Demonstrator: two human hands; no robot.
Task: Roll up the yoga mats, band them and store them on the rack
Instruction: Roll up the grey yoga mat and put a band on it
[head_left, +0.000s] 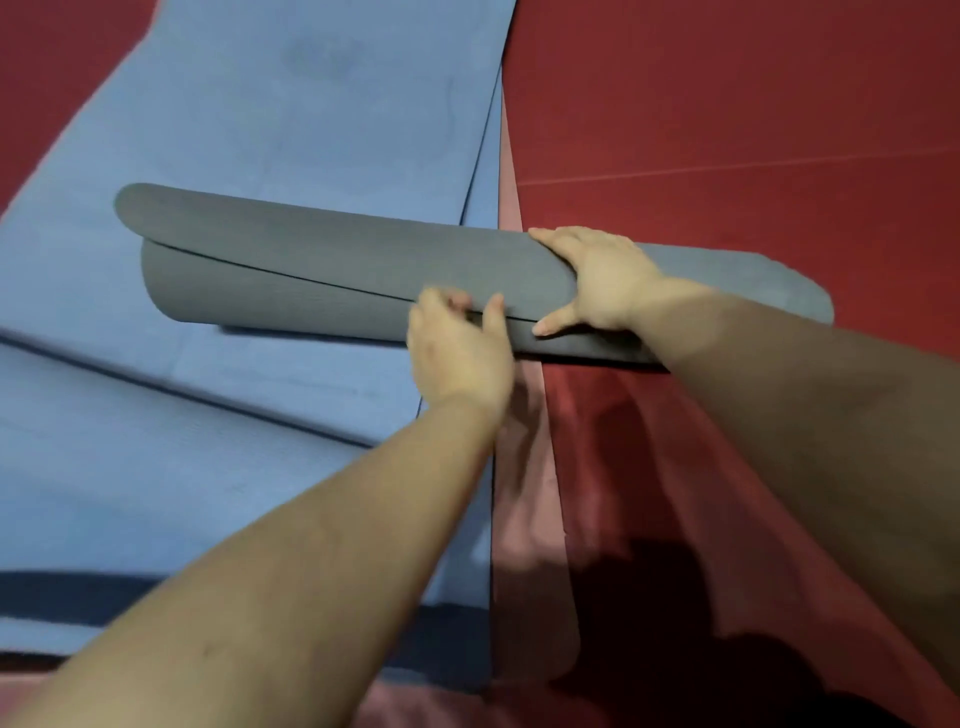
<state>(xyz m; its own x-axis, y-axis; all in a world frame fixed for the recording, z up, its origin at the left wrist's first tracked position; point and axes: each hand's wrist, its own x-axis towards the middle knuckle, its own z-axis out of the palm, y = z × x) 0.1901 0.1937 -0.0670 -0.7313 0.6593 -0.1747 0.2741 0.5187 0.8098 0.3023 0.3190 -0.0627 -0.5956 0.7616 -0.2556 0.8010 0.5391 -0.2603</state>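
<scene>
Dark red padded floor (727, 104) carried flat blue foam yoga mats (291, 104) at left side, pink mat (524, 519) beside them.

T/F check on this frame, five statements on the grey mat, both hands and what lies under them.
1. The grey mat is rolled up. True.
2. A band is round the grey mat. False: none shows on it.
3. The right hand lies on top of the roll with fingers spread. True.
4. The left hand rests on the blue mat. False: it is at the roll's loose edge, thumb on it.
5. The blue mat is rolled. False: it lies flat on the red floor.
</scene>
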